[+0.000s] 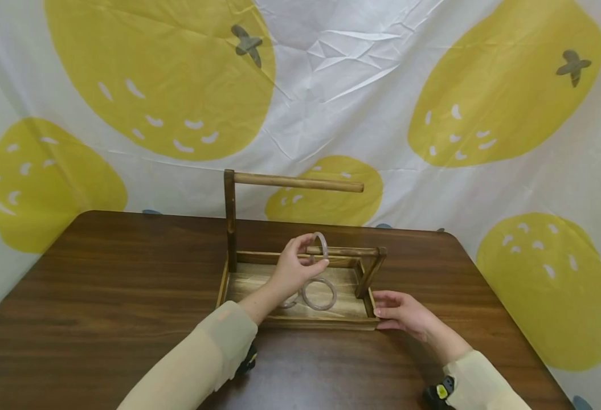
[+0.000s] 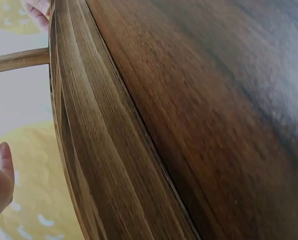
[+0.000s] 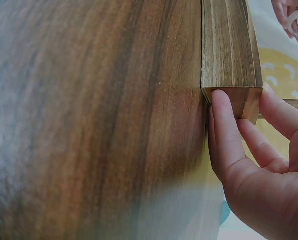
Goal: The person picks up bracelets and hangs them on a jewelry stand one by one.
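A wooden jewelry stand [image 1: 300, 323] has a shallow tray, a tall left post with an upper bar [image 1: 300, 181], and a short right post with a lower bar [image 1: 354, 251]. My left hand [image 1: 292, 270] pinches a translucent bangle [image 1: 323, 246] upright at the lower bar's left end; the bar seems to pass through it. In the tray lie a second bangle [image 1: 319, 294] and, partly behind my left wrist, another bangle [image 1: 290, 303]. My right hand [image 3: 261, 170] holds the tray's right end, fingers against the outer wall and thumb at the rim.
The stand rests on a dark wooden table [image 1: 126, 296]. Behind it hangs a white cloth [image 1: 331, 114] printed with yellow fruit. Dark wrist devices show below both sleeves.
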Demonstrator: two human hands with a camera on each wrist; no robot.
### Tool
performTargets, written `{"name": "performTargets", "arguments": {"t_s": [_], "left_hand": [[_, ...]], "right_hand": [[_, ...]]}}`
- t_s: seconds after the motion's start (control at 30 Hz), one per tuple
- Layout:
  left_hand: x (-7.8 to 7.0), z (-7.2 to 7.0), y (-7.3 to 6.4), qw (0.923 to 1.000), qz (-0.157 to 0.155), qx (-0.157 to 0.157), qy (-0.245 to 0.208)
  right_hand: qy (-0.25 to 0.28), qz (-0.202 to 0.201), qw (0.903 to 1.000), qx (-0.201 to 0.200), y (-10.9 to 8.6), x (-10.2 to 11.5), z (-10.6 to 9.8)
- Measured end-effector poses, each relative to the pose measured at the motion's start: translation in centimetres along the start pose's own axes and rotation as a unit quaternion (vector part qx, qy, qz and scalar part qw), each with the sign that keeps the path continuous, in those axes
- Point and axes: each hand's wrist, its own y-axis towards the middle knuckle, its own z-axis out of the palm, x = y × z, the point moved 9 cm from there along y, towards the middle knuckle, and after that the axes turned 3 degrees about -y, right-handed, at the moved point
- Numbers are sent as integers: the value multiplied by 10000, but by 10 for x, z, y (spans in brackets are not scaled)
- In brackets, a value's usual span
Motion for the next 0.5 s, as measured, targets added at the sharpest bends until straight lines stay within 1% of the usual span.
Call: {"name": "performTargets", "arguments": {"t_s": [0.3,0.5], "left_hand": [[8,8,1,9996,-193,148,-129],[9,9,0,9996,-217,54,-180]], "right_hand": [[-4,8,10000,-10,-1,2,1],[26,-21,10000,11,-1,1,1]]}}
